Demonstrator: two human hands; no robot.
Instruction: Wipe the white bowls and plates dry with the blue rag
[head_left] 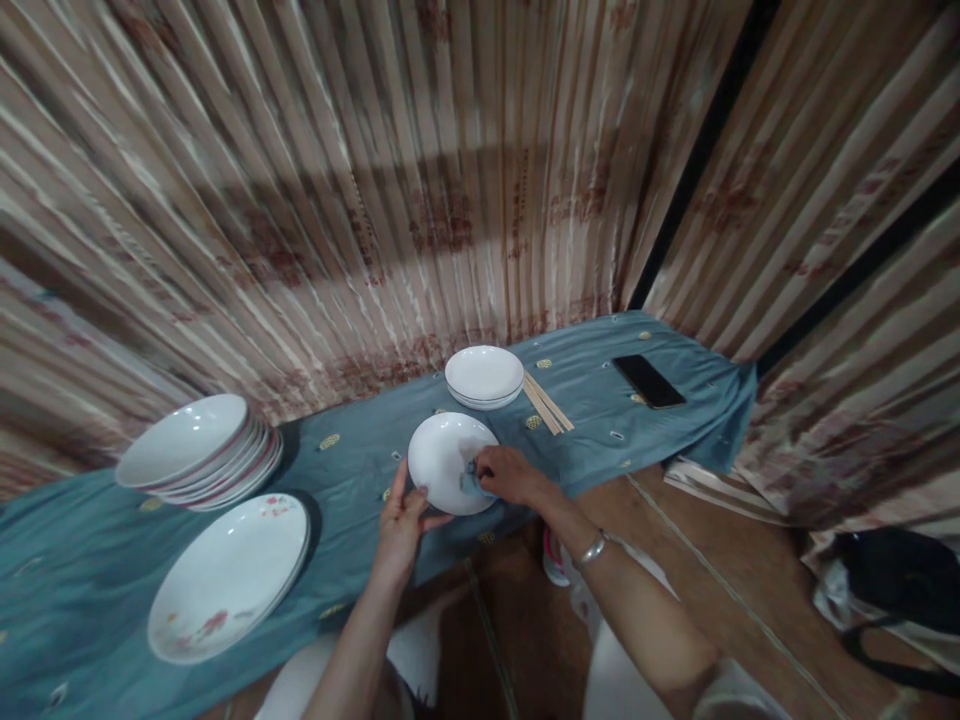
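Observation:
A white plate (442, 460) is tilted toward me near the front edge of the cloth-covered table. My left hand (403, 515) grips its lower left rim, thumb on top and fingers beneath. My right hand (510, 475), a silver bracelet on its wrist, is closed on a small bluish cloth (471, 480) pressed against the right part of the plate. Most of the cloth is hidden by the fingers. Just behind stands a short stack of white plates (484, 374), with wooden chopsticks (547, 402) lying at its right.
On the left are a stack of bowls (187, 440) and large oval floral plates (232, 570). A black phone (649, 381) lies on the blue tablecloth (345, 480) at the right. A patterned curtain (420, 200) hangs behind. A black bag (907, 580) sits at the lower right.

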